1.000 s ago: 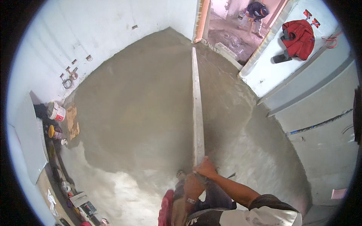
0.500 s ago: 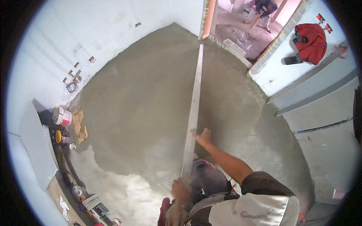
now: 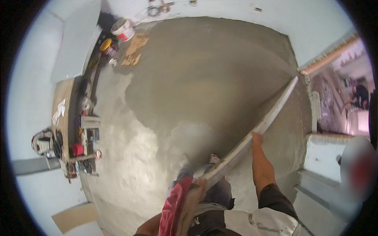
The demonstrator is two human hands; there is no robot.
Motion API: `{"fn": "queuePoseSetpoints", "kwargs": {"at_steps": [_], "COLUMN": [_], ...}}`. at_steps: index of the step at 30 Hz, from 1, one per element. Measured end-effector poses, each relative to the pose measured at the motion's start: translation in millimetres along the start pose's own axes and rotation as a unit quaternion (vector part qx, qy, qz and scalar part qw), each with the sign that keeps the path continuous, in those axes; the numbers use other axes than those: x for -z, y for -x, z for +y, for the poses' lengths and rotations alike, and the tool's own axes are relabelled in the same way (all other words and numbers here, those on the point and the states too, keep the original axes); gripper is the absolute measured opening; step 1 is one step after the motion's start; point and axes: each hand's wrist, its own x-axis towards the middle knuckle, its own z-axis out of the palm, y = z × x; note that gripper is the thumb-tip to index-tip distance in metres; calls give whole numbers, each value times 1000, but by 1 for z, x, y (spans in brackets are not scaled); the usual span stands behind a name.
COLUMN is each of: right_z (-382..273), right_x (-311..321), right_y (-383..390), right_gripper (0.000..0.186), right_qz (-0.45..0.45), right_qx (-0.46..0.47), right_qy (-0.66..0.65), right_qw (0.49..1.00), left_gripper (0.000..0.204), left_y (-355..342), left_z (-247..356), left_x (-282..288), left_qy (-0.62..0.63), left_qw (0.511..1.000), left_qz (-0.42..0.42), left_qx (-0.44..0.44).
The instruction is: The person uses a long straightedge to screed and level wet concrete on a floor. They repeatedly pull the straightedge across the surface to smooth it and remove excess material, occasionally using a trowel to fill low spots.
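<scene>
A long pale straightedge [image 3: 271,114] runs from near my body toward the doorway at the right, bowed by the lens. My right hand [image 3: 257,138] is closed on its near-side edge, about halfway along. Lower down, my left hand [image 3: 201,188] grips it close to my body, fingers partly hidden. Beside that hand hangs a red cloth [image 3: 175,204], next to the straightedge's brownish near end. Grey wet-looking mortar [image 3: 189,70] covers the floor ahead. My sandalled foot [image 3: 214,158] shows next to the straightedge.
At the far left stand a white bucket [image 3: 123,30], a yellow-rimmed bucket [image 3: 107,46] and torn cardboard [image 3: 136,48]. A bench [image 3: 63,118] with tools lines the left wall, near a backpack [image 3: 42,141]. Another person [image 3: 359,96] bends down beyond the doorway.
The view has turned right. My right hand, spread beside the straightedge before, now grips it. The straightedge appears raised, its near part above the floor.
</scene>
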Motion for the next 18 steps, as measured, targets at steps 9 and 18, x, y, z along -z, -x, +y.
{"fn": "queuePoseSetpoints", "kwargs": {"at_steps": [9,18], "right_z": [-69,-204], "right_x": [-118,-217], "right_y": [189,383], "right_gripper": [59,58], "right_qz": [-27,-35], "right_qx": [18,41], "right_qy": [-43,-209], "right_qw": [999,976], "left_gripper": [31,39], "left_y": [56,80], "left_z": [-155,-368], "left_x": [31,199], "left_qy": [-122,-121], "left_qw": [979,982], "left_qz": [138,65], "left_qx": [82,132]}}
